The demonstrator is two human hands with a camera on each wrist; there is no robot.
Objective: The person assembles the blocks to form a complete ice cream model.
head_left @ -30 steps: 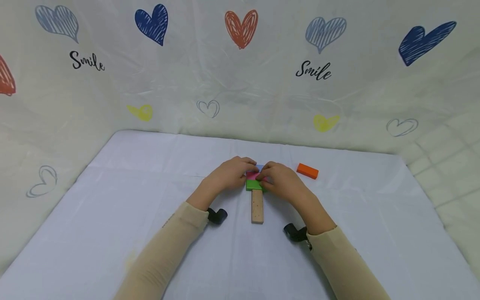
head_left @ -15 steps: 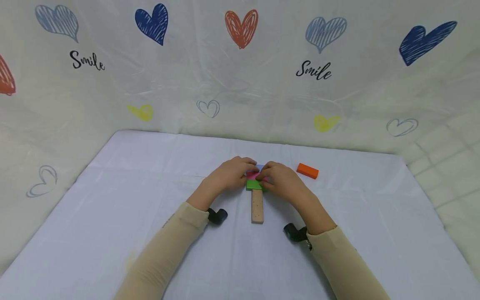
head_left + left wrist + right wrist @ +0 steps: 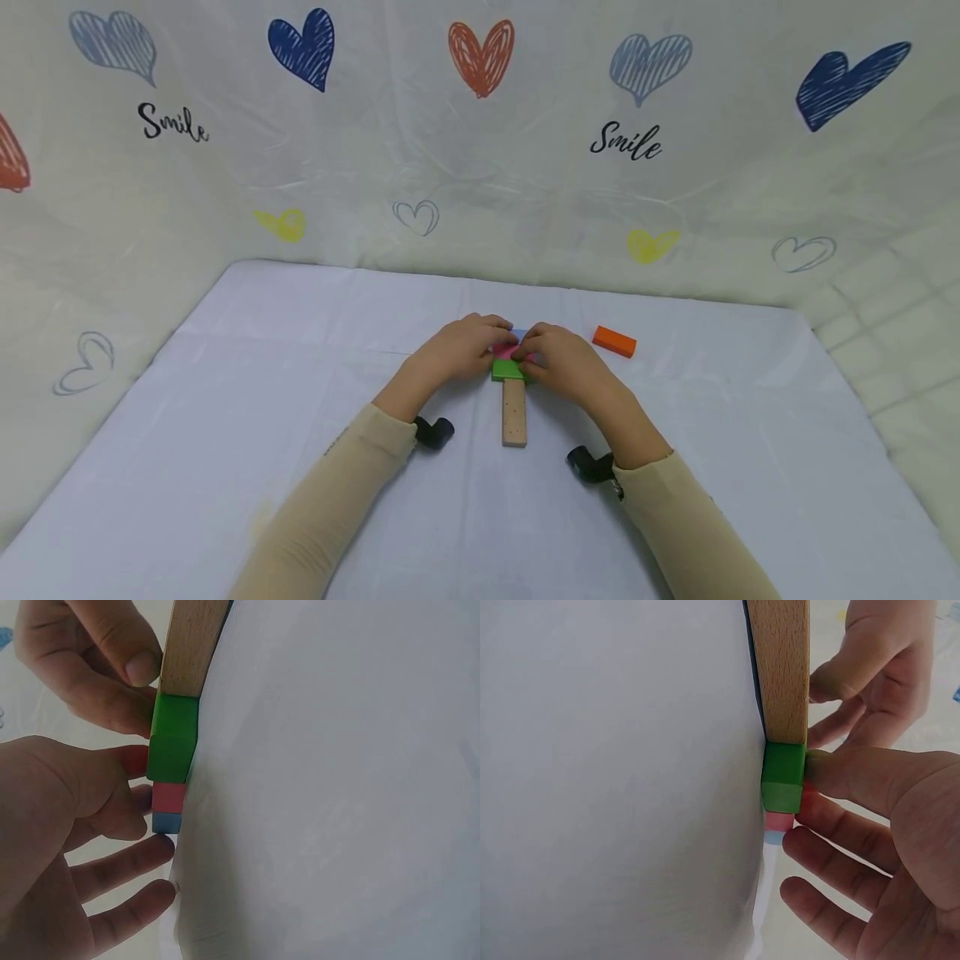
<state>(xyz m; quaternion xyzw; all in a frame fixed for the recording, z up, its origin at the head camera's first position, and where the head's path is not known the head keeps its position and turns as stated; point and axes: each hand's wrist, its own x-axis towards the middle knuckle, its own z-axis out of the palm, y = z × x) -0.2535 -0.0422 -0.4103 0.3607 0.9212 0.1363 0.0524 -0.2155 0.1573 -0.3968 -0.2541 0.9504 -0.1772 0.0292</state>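
Note:
A short row of coloured blocks lies on the white tabletop: a green block [image 3: 507,370] nearest, a pink block [image 3: 504,352] behind it and a blue block [image 3: 519,334] at the back. Against the green block's near side lies a speckled wooden block [image 3: 513,412], pointing towards me. My left hand [image 3: 461,348] rests at the row's left end, fingertips by the pink and blue blocks. From the right, my right hand [image 3: 564,360] touches the row, its thumb against the green block [image 3: 784,776] in the right wrist view. Fingers hide the row's right end.
An orange block [image 3: 614,342] lies apart to the right, beyond the right hand. The white cloth-covered table [image 3: 337,367] ends at a pale backdrop [image 3: 547,167] printed with hearts. Black wrist cameras [image 3: 435,433] sit below both hands.

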